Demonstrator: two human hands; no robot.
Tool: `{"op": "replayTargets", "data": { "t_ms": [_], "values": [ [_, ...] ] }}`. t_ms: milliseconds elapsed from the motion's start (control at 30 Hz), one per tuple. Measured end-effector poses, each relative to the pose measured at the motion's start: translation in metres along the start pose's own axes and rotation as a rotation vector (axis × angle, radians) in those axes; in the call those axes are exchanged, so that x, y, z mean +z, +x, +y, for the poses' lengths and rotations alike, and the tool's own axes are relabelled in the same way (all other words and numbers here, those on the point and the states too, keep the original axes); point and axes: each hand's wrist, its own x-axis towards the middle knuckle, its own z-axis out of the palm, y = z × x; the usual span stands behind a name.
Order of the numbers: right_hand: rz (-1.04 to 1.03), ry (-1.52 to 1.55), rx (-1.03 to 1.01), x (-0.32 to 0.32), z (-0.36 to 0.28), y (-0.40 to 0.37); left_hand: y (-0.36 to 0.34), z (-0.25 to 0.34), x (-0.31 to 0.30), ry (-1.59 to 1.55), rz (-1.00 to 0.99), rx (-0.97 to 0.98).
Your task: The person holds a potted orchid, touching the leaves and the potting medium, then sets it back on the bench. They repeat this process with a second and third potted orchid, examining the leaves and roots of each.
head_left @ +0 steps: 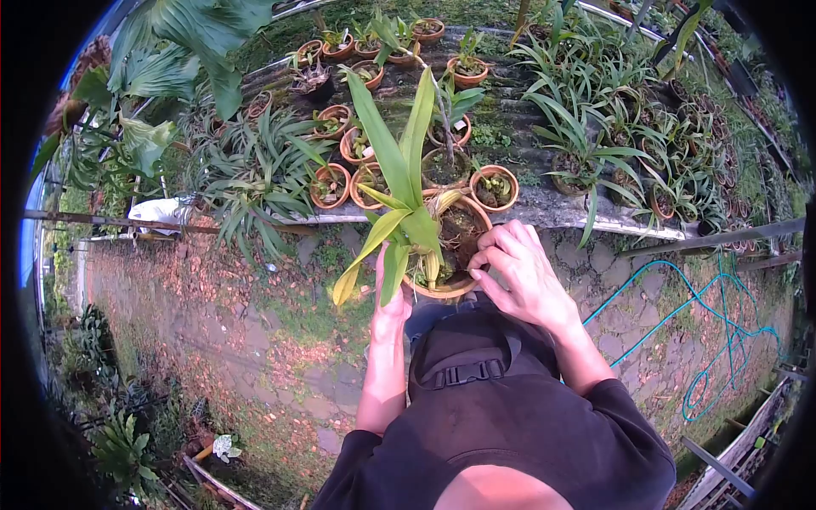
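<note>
A round clay pot (452,291) is held close in front of my body, over the near edge of the bench. An orchid-like plant (393,153) with long green leaves grows at its left side; some lower leaves are yellow. My left hand (392,297) grips the pot's left side, its fingers partly hidden behind leaves and pot. At the right rim, my right hand (516,270) has its thumb and fingers pinched together over the dark potting mix (459,234). Whatever lies between those fingertips is too small to make out.
Several small clay pots, one of them a potted plant (495,188), stand on the corrugated bench (510,110) ahead. Leafy plants (263,161) crowd the left, with more (586,140) on the right. A teal hose (705,302) lies looped on the stone path (255,340).
</note>
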Motion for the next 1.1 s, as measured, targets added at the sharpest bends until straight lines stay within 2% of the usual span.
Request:
{"op": "replayTargets", "data": {
  "t_ms": [133, 267, 367, 533, 733, 867, 967, 1100],
  "values": [
    [-0.098, -0.081, 0.088, -0.014, -0.002, -0.006, -0.007, 0.000, 0.005, 0.031, -0.033, 0.036],
    [0.059, -0.033, 0.034, 0.010, -0.004, 0.001, -0.003, 0.007, 0.018, 0.075, -0.141, 0.058],
    [0.060, -0.033, -0.010, 0.022, -0.003, 0.005, -0.011, 0.030, 0.053, 0.121, -0.155, 0.048],
    [0.117, -0.033, -0.108, 0.035, 0.007, 0.003, -0.015, 0.030, 0.058, 0.145, -0.147, 0.053],
    [0.153, -0.030, -0.135, 0.037, 0.005, 0.007, -0.013, 0.025, 0.052, 0.108, -0.148, 0.083],
    [0.216, 0.019, -0.033, 0.028, 0.010, 0.003, -0.013, 0.017, 0.041, 0.041, -0.058, 0.051],
    [0.247, -0.058, 0.065, 0.010, 0.019, -0.004, -0.014, 0.011, 0.035, 0.026, -0.010, 0.087],
    [0.184, -0.214, 0.242, -0.007, 0.025, -0.016, -0.012, 0.007, 0.030, 0.028, -0.024, 0.063]
  ]
}}
